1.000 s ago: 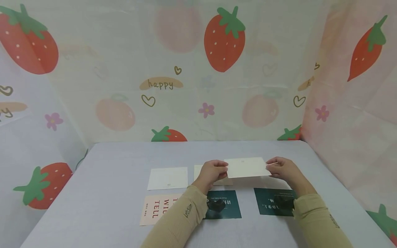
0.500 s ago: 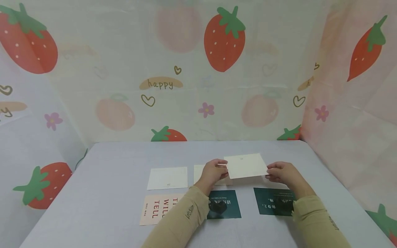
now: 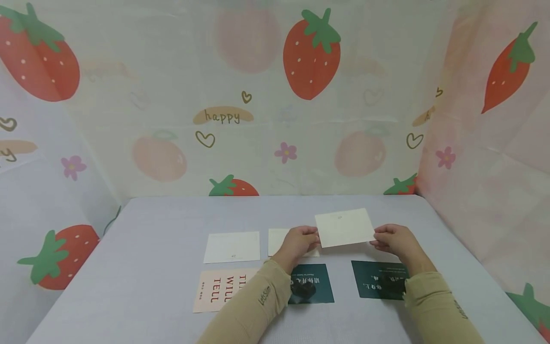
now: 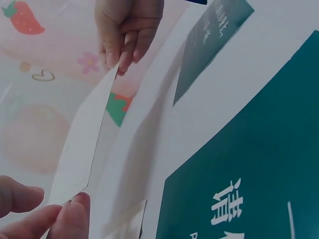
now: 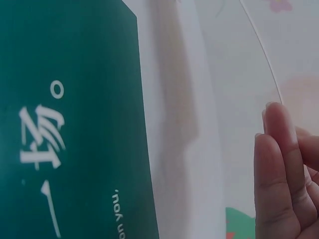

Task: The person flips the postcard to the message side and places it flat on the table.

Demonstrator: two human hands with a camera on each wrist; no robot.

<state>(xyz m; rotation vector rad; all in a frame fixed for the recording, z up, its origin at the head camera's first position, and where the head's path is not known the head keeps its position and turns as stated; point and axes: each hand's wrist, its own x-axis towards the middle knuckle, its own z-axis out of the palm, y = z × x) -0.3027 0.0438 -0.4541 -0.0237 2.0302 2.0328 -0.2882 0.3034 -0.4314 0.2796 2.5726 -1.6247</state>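
A cream-white card (image 3: 345, 228) with a small mark near its far edge is held up over the table, tilted. My left hand (image 3: 299, 244) pinches its left edge, and my right hand (image 3: 398, 242) pinches the right edge. In the left wrist view the card (image 4: 84, 134) stretches between both hands, its shadow falling on the cloth. Below my left wrist lies a dark green card (image 3: 315, 282) with white lettering, partly covered by the sleeve. Another dark green card (image 3: 374, 279) lies by the right wrist. Behind my left hand a cream card (image 3: 277, 236) is partly hidden.
A white card (image 3: 232, 247) lies flat at the left of the back row. In front of it is a pink card (image 3: 210, 291) with red lettering, partly under the left forearm. Strawberry-print curtains (image 3: 283, 134) surround the white-covered table (image 3: 129, 267) at the back and sides.
The held card has risen slightly and tilted so more of its face shows, with its far edge higher. It has also shifted a little to the right with the left hand. The other cards stay put.
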